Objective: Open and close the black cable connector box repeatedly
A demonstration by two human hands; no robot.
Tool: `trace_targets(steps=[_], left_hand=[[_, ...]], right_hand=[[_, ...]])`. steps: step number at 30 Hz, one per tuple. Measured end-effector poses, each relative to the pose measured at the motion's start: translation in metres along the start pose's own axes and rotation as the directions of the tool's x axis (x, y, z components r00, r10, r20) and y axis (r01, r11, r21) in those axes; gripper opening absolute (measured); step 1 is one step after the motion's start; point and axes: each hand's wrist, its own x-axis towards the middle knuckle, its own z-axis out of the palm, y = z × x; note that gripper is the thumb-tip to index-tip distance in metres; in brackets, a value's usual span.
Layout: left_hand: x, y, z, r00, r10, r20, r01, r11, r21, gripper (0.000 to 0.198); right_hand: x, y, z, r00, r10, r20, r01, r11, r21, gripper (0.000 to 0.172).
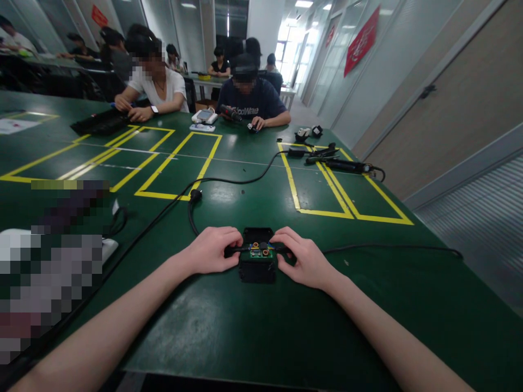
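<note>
A small black box [257, 269] lies open on the green table [229, 332], showing a green circuit board [259, 252] with orange rings. My left hand [214, 250] curls against the box's left side, fingers pinched on the black cable [171, 204] where it enters. My right hand [304, 258] grips the box's right side, fingers bent over the cable [392, 247] leaving that way.
Yellow tape rectangles [180, 163] mark the table. A black power tool [343, 165] and adapters lie far right. Two people sit across the table with a black tray [100, 122] and a white device [204, 115]. A blurred patch covers the left edge.
</note>
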Motion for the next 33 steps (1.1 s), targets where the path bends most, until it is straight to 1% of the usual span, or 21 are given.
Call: trace_targets(steps=[2,4,5,11,15,19,21,23,26,29,33], left_hand=[[0.000,-0.001,-0.002,1.000,0.012,-0.004,-0.012,1.000,0.027,0.002],[0.000,-0.002,-0.003,1.000,0.013,0.004,-0.013,0.999,0.050,0.006],[0.000,-0.003,-0.004,1.000,0.009,0.010,-0.009,0.998,0.060,0.009],[0.001,-0.006,-0.002,0.999,-0.027,0.039,0.021,0.990,0.140,0.028],[0.001,-0.006,-0.001,0.997,-0.044,0.064,0.033,0.985,0.169,0.036],[0.000,-0.002,-0.004,0.995,-0.058,0.076,0.044,0.983,0.177,0.041],[0.000,0.000,-0.005,0.995,-0.063,0.079,0.047,0.980,0.191,0.046],[0.000,0.002,-0.006,0.995,-0.057,0.078,0.040,0.978,0.206,0.052],[-0.001,0.005,-0.006,0.997,-0.032,0.069,0.019,0.982,0.186,0.057],[-0.002,0.008,-0.007,0.997,-0.017,0.081,0.005,0.990,0.141,0.060],[-0.002,0.010,-0.005,0.992,-0.040,0.117,0.026,0.992,0.125,0.060]], right_hand=[[0.000,0.006,-0.001,1.000,0.016,-0.006,-0.016,1.000,-0.025,0.017],[-0.001,0.011,-0.002,0.999,0.032,-0.009,-0.032,0.998,-0.052,0.007],[-0.002,0.013,-0.002,0.999,0.039,-0.013,-0.040,0.997,-0.063,0.006],[-0.004,0.019,0.000,0.995,0.100,0.020,-0.096,0.984,-0.153,0.021],[-0.004,0.020,0.002,0.993,0.106,0.052,-0.093,0.974,-0.207,0.025],[-0.003,0.019,-0.001,0.989,0.108,0.100,-0.081,0.967,-0.240,0.029],[-0.003,0.017,-0.003,0.987,0.088,0.135,-0.052,0.968,-0.246,0.031],[-0.004,0.014,-0.005,0.987,0.041,0.157,-0.003,0.973,-0.232,0.034],[-0.006,0.008,-0.007,0.987,-0.014,0.161,0.049,0.975,-0.215,0.038],[-0.008,0.002,-0.007,0.984,-0.035,0.173,0.069,0.978,-0.195,0.040],[-0.009,-0.003,-0.005,0.973,-0.040,0.227,0.075,0.986,-0.149,0.036]])
